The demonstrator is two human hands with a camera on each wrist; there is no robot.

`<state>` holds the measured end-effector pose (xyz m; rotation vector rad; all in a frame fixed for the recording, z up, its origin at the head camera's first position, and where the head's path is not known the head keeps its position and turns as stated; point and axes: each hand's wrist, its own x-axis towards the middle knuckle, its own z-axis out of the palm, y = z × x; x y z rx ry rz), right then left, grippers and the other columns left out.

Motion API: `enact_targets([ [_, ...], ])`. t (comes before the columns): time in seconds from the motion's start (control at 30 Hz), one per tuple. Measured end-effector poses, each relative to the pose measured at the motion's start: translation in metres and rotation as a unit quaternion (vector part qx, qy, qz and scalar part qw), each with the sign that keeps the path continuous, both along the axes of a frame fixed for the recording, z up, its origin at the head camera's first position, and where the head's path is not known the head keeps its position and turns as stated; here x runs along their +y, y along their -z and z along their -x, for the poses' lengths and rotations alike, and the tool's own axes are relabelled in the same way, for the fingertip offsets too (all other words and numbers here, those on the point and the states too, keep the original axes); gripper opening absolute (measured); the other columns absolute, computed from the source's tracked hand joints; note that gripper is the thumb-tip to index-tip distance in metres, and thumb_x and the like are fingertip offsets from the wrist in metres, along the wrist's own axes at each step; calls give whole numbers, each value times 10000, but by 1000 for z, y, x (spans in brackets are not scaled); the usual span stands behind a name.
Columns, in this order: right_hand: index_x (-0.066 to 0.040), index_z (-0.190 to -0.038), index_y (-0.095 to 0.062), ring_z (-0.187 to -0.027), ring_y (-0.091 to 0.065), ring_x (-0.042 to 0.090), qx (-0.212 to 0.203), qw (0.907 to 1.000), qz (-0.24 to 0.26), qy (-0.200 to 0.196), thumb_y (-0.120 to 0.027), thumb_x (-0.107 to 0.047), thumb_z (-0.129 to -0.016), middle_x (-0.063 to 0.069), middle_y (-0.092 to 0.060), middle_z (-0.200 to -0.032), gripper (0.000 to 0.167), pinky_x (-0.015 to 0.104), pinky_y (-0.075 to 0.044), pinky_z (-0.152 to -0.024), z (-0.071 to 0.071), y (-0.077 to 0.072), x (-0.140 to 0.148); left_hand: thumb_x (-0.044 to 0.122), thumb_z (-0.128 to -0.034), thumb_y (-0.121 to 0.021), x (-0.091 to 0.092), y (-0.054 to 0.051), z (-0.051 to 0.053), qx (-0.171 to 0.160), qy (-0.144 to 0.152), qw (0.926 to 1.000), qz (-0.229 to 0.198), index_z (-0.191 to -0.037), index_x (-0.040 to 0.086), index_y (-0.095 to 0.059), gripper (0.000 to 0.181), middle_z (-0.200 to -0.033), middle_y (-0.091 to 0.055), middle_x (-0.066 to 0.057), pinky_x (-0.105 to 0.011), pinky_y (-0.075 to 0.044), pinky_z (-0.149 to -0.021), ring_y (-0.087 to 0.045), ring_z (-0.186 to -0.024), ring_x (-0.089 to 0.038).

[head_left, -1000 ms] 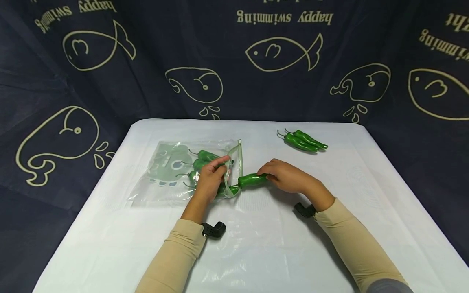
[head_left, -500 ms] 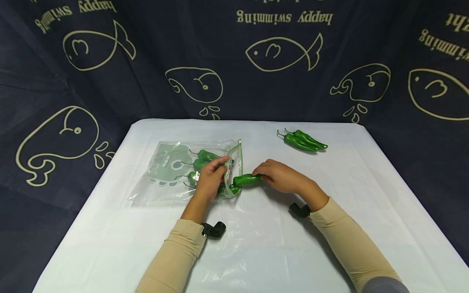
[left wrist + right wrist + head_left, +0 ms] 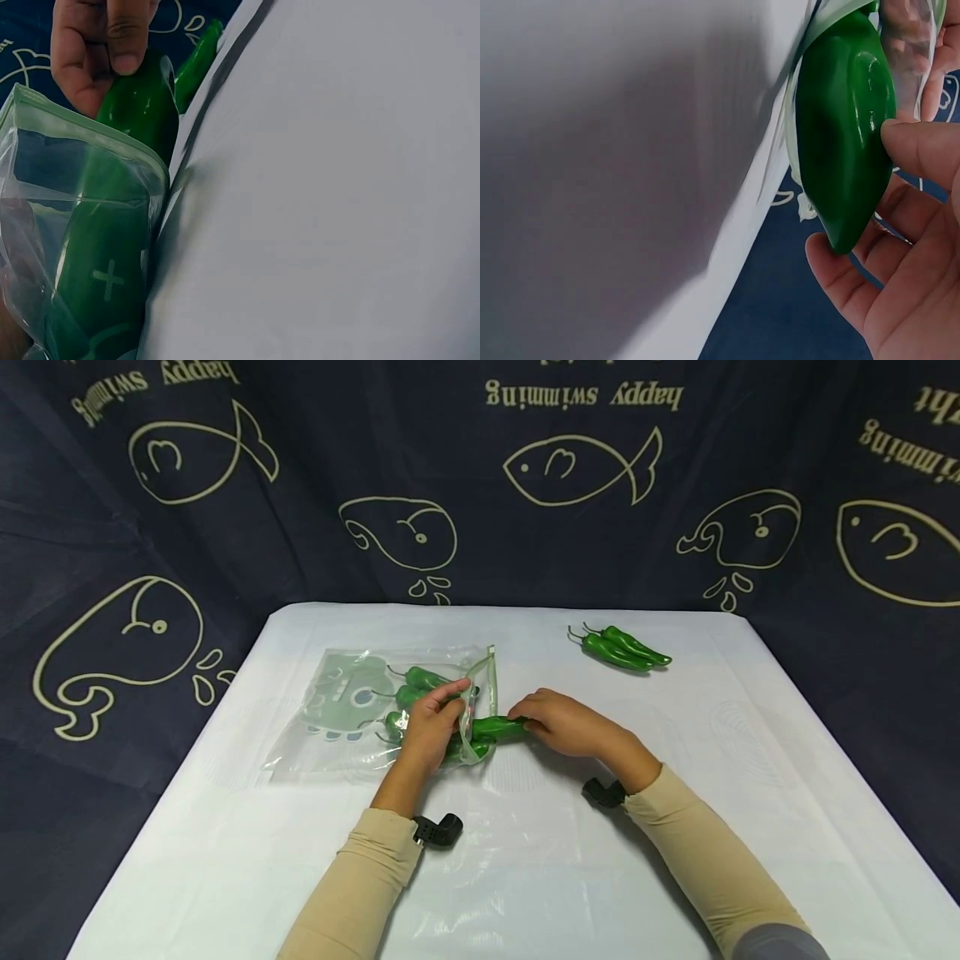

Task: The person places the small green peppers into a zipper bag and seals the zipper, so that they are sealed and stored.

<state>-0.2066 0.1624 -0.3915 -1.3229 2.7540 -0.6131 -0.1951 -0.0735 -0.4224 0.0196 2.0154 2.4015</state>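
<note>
A clear zip-top plastic bag (image 3: 296,753) with a green printed figure lies flat on the left half of the table, several green peppers (image 3: 408,696) inside it. My left hand (image 3: 429,731) grips the upper layer at the bag's mouth, which gapes to the right. Thumb and fingers of my right hand (image 3: 566,722) pinch the tip end of another green pepper (image 3: 844,127). Its stem end is inside the mouth; the tip end sticks out. In the left wrist view the bag's green zip edge (image 3: 90,131) crosses over this pepper.
Two green peppers (image 3: 621,649) lie side by side at the back right of the white-covered table (image 3: 487,877). Behind the table hangs a dark blue cloth (image 3: 480,552) with fish and whale drawings. Each wrist wears a black camera mount (image 3: 438,831).
My right hand has moved left, sliding the pepper stem end first into the bag's mouth. My left hand and the bag have stayed in place.
</note>
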Motion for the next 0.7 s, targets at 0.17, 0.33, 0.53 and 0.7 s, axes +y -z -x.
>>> enact_targets([
  [0.17,-53,-1215,-676,-1085,-602,233,-54,10000,34,-49,-616,15,-949,62,-680,-1163,281,393,-485,-936,-2,0,-3,-16,-944,-540,0,-1,0,-54,27,10000,1,-1278,29,-664,358,-1191,-591,-116,-223,-530,-641,-569,-803,-124],
  [0.33,-49,-1216,-674,-1086,-601,234,-85,9999,71,-64,-622,1,-950,58,-678,-1165,275,394,-483,-934,-1,2,-6,-16,-944,-542,0,-3,-1,-57,31,10000,-5,-1292,17,-652,366,-1183,-590,-107,-218,-524,-636,-567,-798,-114],
  [0.53,-71,-1212,-672,-1091,-598,213,-255,9997,13,-2,-626,-71,-971,39,-674,-1161,246,392,-473,-946,1,4,-11,-21,-939,-539,0,-2,0,-27,28,10000,-26,-1298,-2,-640,373,-1210,-591,-111,-218,-526,-624,-570,-780,-106],
  [0.7,-94,-1199,-669,-1055,-597,194,-406,9992,-13,28,-626,-126,-982,19,-669,-1137,224,389,-477,-916,2,3,-15,-12,-936,-536,0,-1,0,35,29,10000,2,-1283,14,-655,368,-1250,-588,-125,-220,-526,-637,-576,-794,-118],
])
